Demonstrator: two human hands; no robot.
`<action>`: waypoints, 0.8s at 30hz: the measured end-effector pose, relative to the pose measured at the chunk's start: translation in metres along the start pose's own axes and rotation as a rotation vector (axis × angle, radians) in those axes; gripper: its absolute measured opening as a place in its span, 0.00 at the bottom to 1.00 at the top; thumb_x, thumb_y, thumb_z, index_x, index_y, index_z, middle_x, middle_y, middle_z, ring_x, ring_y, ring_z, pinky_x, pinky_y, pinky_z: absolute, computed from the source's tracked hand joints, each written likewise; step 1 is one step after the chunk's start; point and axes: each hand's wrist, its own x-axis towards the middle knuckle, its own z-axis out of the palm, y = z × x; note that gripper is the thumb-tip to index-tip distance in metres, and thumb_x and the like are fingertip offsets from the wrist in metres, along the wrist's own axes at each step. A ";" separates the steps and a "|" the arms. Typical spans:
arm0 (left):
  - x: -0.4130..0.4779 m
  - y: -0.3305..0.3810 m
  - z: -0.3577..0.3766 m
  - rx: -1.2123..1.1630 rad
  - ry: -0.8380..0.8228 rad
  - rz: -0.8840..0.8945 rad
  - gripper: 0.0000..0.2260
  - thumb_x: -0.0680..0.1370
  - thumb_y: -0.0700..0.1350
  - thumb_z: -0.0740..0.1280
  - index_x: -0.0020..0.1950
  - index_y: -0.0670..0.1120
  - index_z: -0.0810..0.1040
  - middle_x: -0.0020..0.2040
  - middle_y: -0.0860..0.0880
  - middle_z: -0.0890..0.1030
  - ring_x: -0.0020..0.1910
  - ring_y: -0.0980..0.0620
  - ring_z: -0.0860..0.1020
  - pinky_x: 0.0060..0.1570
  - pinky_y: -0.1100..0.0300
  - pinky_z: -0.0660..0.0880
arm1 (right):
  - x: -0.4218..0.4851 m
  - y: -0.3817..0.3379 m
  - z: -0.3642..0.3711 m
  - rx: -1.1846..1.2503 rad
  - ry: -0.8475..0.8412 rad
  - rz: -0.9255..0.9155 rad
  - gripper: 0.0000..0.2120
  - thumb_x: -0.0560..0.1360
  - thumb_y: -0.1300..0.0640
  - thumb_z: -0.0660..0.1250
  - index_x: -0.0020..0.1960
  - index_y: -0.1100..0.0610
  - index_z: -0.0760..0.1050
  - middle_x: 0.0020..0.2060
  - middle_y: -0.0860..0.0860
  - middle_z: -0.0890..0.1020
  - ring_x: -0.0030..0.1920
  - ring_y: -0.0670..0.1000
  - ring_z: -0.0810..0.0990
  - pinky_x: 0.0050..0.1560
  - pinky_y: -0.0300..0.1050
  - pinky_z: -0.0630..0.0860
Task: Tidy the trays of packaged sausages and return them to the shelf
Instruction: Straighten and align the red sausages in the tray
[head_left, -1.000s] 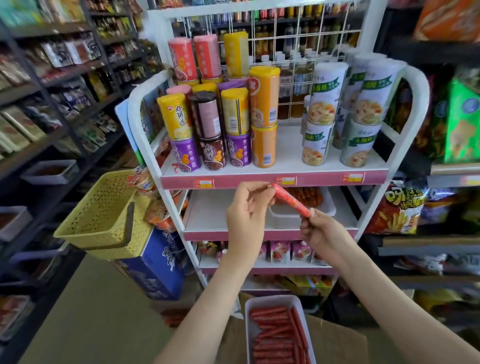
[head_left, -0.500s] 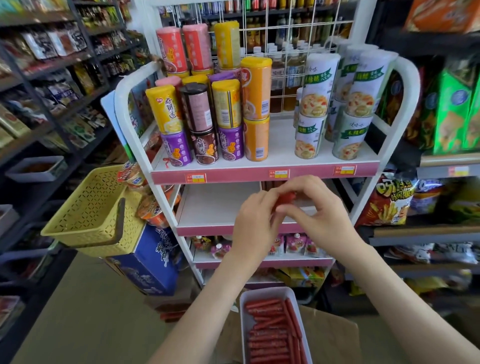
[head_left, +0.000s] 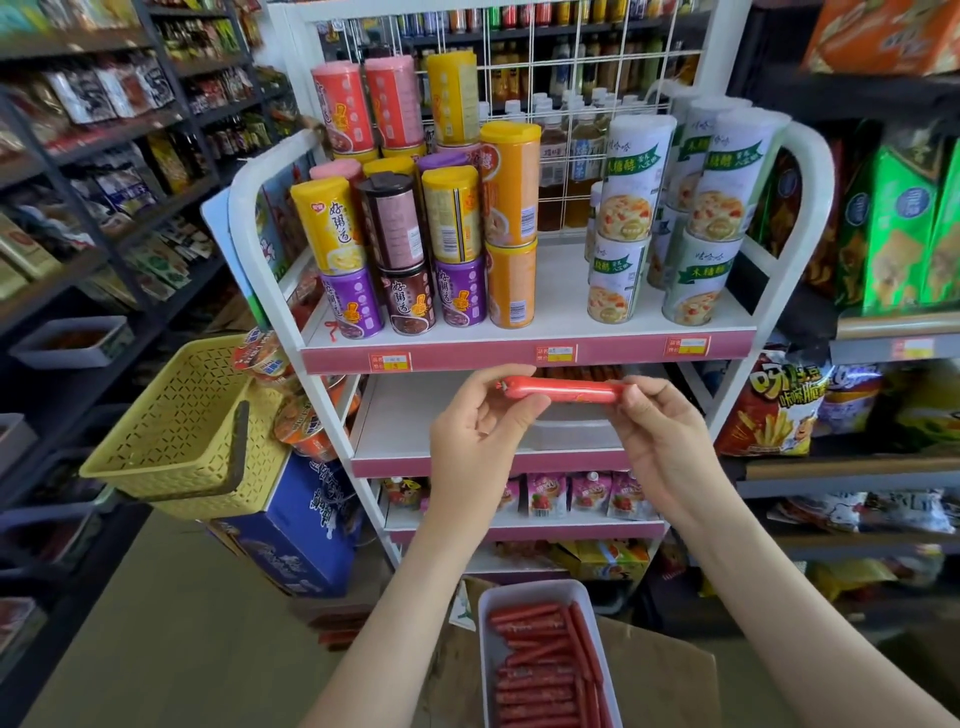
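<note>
Now sorting step: left hand (head_left: 475, 415) and right hand (head_left: 657, 431) pinch sausage (head_left: 563, 389) ends, level before shelf (head_left: 519, 353). Next, probably: lay it parallel in tray (head_left: 485, 605) below.

Both hands hold one red plastic-wrapped sausage (head_left: 563, 390) level before the white shelf rack (head_left: 524, 319): left hand (head_left: 480, 434) pinches one end, right hand (head_left: 660, 441) the other. Below, a white tray (head_left: 485, 613) holds more sausages.

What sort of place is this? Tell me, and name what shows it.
Most likely a small grocery or convenience shop: a white display rack with price labels under stacked cans, shelves of bagged snacks alongside, and a yellow shopping basket.
</note>
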 end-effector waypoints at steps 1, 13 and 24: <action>0.000 0.001 0.002 -0.043 0.008 0.006 0.09 0.73 0.41 0.71 0.51 0.51 0.79 0.43 0.60 0.81 0.47 0.61 0.79 0.47 0.69 0.74 | 0.001 0.003 0.000 -0.014 -0.021 0.013 0.19 0.60 0.55 0.74 0.46 0.61 0.73 0.35 0.50 0.82 0.40 0.47 0.82 0.45 0.37 0.79; -0.002 -0.015 0.013 0.303 -0.089 0.241 0.14 0.76 0.52 0.64 0.62 0.57 0.70 0.50 0.54 0.81 0.49 0.61 0.80 0.51 0.66 0.77 | -0.016 0.004 0.021 -0.913 -0.251 -0.184 0.17 0.72 0.65 0.71 0.52 0.46 0.75 0.45 0.40 0.81 0.48 0.43 0.79 0.53 0.40 0.76; -0.006 -0.030 0.003 0.394 -0.445 0.264 0.34 0.74 0.47 0.71 0.75 0.55 0.57 0.76 0.59 0.57 0.74 0.61 0.57 0.70 0.68 0.56 | -0.015 -0.007 0.023 -0.055 -0.208 0.148 0.24 0.75 0.66 0.61 0.70 0.56 0.67 0.48 0.60 0.81 0.47 0.57 0.82 0.50 0.52 0.81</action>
